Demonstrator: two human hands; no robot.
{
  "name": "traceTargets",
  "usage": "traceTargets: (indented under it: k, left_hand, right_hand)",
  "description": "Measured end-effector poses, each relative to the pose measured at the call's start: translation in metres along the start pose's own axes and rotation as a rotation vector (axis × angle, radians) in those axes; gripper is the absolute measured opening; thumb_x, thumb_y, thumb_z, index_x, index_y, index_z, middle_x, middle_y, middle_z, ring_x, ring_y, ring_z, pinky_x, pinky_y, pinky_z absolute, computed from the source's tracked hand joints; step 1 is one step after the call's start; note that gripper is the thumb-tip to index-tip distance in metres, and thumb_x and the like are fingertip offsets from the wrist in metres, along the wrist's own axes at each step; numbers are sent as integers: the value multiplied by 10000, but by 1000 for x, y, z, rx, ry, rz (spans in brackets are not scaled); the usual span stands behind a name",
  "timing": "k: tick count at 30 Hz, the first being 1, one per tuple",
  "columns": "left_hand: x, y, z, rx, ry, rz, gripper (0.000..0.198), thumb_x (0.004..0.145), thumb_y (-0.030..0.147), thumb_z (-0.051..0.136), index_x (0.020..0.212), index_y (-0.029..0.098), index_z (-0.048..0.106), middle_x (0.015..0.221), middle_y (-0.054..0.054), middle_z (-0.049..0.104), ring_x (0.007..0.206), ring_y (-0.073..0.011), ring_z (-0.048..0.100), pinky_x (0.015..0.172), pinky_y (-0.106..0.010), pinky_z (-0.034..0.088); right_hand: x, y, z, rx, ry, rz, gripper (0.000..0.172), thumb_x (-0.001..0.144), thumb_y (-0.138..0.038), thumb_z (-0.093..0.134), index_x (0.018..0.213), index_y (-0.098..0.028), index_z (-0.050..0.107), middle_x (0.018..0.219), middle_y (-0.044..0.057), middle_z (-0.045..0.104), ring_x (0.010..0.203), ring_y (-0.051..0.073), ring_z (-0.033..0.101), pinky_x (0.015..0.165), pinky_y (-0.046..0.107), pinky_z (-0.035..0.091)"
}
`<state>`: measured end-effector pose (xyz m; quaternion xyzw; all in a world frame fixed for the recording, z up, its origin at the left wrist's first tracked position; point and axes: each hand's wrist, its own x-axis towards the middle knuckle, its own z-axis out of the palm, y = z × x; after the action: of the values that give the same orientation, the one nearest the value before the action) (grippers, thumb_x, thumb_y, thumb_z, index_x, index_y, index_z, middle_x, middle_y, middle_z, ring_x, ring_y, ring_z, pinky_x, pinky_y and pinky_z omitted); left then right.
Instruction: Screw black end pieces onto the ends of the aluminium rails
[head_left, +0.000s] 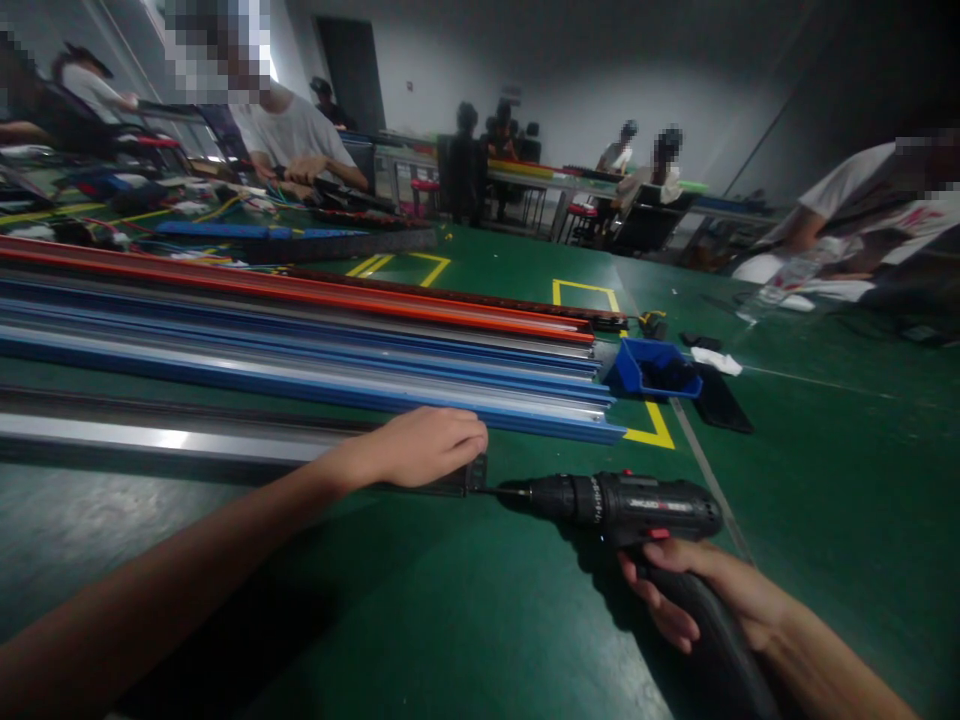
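My right hand (705, 590) is wrapped round the handle of a black cordless drill (622, 500), which lies level just above the green table. Its long bit points left and meets the end cap (475, 472) of a dark metal rail (172, 437). Over that same end of the rail, my left hand (427, 445) is closed, with its fingers curled down and partly hidden. Just beyond lie long blue rails (375, 385) and an orange rail (315, 290), side by side.
A blue bin (637, 370) with dark contents stands past the rail ends, near a black phone-like slab (721, 402) and white tissue (716, 360). A clear bottle (787, 275) is at the right. Wires and parts clutter the far left; several people sit around.
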<state>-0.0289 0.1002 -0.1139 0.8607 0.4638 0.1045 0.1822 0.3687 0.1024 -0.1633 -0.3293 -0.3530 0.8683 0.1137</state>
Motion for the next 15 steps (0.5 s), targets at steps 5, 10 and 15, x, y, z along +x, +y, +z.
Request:
traceTargets:
  k: [5,10,15]
  left_hand:
    - [0,0,-1,-17,8,11,365,1062,379,357,1005,210,675,1007,-33,675,904,-183,617,807,-301,419]
    - [-1,0,0,-20,-3,5,355,1060,378,369,1023,208,678,1033,-38,678,920,-184,619,823,-303,424]
    - [-1,-2,1,-8,-16,-3,361,1065,397,353,1046,214,663,1057,-34,671,941,-189,616,839,-309,432]
  right_hand:
    - [-1,-3,4,5,-1,4,308,887,-389,710,961,-94,760,707,23,671,437,58,549,465,208,525]
    - [0,-7,10,34,-2,41,343,868,-406,723,985,-85,761,733,22,670,443,55,552,476,209,523]
    - [0,-10,13,31,-13,61,360,864,-409,711,1001,-80,761,777,51,703,463,64,582,474,199,508]
